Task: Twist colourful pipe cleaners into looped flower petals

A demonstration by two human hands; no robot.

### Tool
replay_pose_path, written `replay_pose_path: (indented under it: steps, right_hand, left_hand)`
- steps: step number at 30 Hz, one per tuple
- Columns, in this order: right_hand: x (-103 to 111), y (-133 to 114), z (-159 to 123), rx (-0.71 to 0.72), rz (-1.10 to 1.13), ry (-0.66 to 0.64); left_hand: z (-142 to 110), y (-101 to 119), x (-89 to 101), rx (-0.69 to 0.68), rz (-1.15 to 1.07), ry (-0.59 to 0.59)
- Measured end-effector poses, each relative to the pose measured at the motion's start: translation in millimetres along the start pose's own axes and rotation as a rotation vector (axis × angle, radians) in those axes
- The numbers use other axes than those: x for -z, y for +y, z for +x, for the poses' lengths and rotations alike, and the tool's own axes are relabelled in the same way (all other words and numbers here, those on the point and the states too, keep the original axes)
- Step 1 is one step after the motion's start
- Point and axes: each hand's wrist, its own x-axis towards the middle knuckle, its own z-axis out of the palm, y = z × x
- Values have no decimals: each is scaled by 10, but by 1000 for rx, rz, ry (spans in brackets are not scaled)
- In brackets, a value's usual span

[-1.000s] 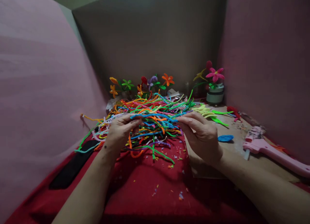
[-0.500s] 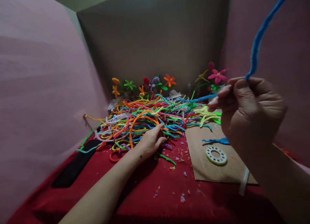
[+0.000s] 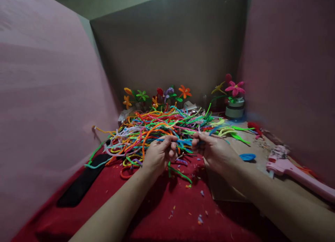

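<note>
My left hand [image 3: 162, 152] is closed with thumb and fingertips pinched on a blue pipe cleaner [image 3: 160, 140], in front of the big pile of coloured pipe cleaners [image 3: 154, 127]. Just to the right, my right hand [image 3: 216, 149] is also pinched on the blue pipe cleaner, and a blurred blue length sticks up above its fingers. Between the hands, blue strands run close to others in the pile, so the held one is hard to single out. A blue looped petal shape [image 3: 247, 157] lies on the brown board [image 3: 227, 191], right of my right hand.
Pipe-cleaner flowers [image 3: 185, 91] stand behind the pile, with a pale green jar [image 3: 235, 108] at back right. A pink-handled tool, likely a glue gun [image 3: 290, 167], lies on the right. A black flat strip [image 3: 81, 182] rests on the red cloth [image 3: 157, 214], among fuzz scraps.
My right hand has come down and left from its raised spot, bringing the blue pipe cleaner to my left hand. My left hand has closed on it. The pink tool and jar are now uncovered.
</note>
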Motion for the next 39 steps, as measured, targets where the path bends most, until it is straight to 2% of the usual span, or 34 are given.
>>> replay_pose_path:
  steps: [3,7,13,16,19,22,28,34,39]
  right_hand:
    - [0,-160,65,135,42,38]
    - [39,-352,148,155,212,33]
    - [171,-373,202,73,392,-25]
    - [195,-344,196,14,338,-28]
    - [170,-331,165,25,203,-50]
    - [145,-330,135,29,78,-103]
    - [190,-321,127,-64,-50,-219]
    - [192,-308,138,42,-69,-85]
    - [155,-282,120,119,-121,-31]
  left_hand:
    - [56,17,118,44,-1,76]
    - [113,72,190,44,-47,190]
    - [85,247,121,-41,-411,103]
    - [30,300,103,-21,-492,1]
    - [6,314,135,-43,-480,-77]
    - [6,331,173,-46,-430,-66]
    - [31,358,228,-17,-342,-6]
    - [31,379,246,-32,-281,29]
    - [-2,451,244,-52,-249,57]
